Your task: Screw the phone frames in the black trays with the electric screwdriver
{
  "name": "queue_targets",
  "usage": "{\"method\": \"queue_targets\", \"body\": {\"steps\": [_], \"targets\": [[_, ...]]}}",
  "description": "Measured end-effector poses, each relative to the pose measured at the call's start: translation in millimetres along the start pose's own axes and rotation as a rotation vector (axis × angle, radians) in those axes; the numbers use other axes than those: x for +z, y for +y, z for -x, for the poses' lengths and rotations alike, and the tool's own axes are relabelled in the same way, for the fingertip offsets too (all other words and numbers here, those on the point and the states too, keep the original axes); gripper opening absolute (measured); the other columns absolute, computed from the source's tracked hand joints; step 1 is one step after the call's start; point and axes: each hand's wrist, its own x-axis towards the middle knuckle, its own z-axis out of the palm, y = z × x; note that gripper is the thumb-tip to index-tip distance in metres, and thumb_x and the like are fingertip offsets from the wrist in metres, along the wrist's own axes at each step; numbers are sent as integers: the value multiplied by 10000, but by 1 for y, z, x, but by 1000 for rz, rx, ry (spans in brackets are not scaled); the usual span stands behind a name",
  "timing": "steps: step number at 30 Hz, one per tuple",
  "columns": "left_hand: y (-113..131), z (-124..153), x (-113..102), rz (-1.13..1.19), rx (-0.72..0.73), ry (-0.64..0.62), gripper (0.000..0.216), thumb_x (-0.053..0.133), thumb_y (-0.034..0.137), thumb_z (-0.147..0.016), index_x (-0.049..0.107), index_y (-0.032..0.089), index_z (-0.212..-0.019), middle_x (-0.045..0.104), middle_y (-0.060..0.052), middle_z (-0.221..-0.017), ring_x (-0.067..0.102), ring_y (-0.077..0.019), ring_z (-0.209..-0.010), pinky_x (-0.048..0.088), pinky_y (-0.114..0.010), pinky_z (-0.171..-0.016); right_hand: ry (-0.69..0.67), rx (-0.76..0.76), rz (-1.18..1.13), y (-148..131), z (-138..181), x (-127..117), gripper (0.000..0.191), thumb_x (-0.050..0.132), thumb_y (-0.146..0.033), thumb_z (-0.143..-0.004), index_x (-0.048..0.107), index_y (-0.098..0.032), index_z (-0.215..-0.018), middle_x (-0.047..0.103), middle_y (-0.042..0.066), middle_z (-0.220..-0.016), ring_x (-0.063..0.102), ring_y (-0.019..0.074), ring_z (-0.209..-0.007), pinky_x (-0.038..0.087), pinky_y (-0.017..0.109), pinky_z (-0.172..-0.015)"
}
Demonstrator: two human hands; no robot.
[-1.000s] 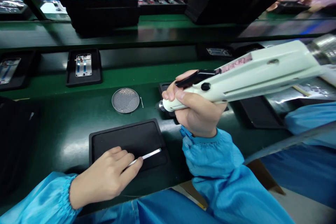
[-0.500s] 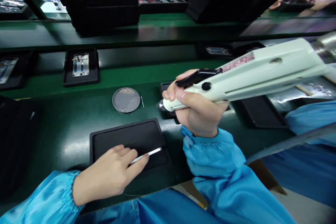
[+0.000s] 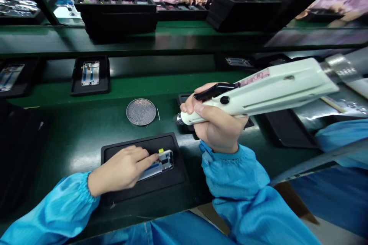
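My right hand is wrapped round a pale green electric screwdriver with a black lever. The tool slants down to the left, its dark tip held above the bench. My left hand grips a silver phone frame over a black tray; the fingers cover the frame's left part. A small yellow tab shows on the frame's upper edge. Whether the frame lies fully flat in the tray I cannot tell. Beyond the tray is a round perforated dish with tiny bright pieces in it.
A thin white stick lies beside the dish. Another phone frame sits in a black tray on the green line behind. Black bins stand farther back, with people in pink working there. A second black tray lies at right.
My left hand has turned the phone frame from edge-on to face-up, low over the tray. The screwdriver stays in my right hand, its rear end slightly lower in view.
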Motion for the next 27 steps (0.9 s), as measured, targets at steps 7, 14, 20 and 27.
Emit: {"method": "queue_targets", "body": {"steps": [7, 14, 20, 27], "targets": [[-44, 2, 16, -142, -225, -4, 240, 445, 116, -966, 639, 80, -1102, 632, -158, -973, 605, -272, -904, 493, -397, -753, -1, 2, -10, 0, 0, 0, 177, 662, -156, -614, 629, -227, -773, 537, -37, -587, 544, 141, -543, 443, 334, -551], [-52, 18, 7, -71, -271, -79, 228, 423, 155, -977, 649, 134, -971, 651, -92, -899, 620, -198, -764, 509, -308, -673, 104, -37, -49, -8, -10, -11, 154, 705, -178, -615, 658, -199, -760, 577, -19, -577, 572, 159, -550, 468, 343, -574], [-99, 12, -28, -17, -492, 10, 231, 448, 243, -1029, 647, 140, -1083, 682, -70, -988, 663, -156, -878, 549, -307, -812, 146, -112, -66, -14, -19, -28, 132, 734, -194, -641, 671, -206, -756, 558, -14, -575, 566, 170, -567, 492, 368, -595], [-185, -100, -60, -90, -856, 109, 332, 610, 383, -972, 606, 162, -1219, 627, -89, -1222, 641, -221, -1052, 562, -427, -901, 170, -95, -115, -15, -23, -41, 194, 794, -224, -619, 695, -203, -785, 617, -2, -595, 599, 178, -571, 509, 359, -578]]}}
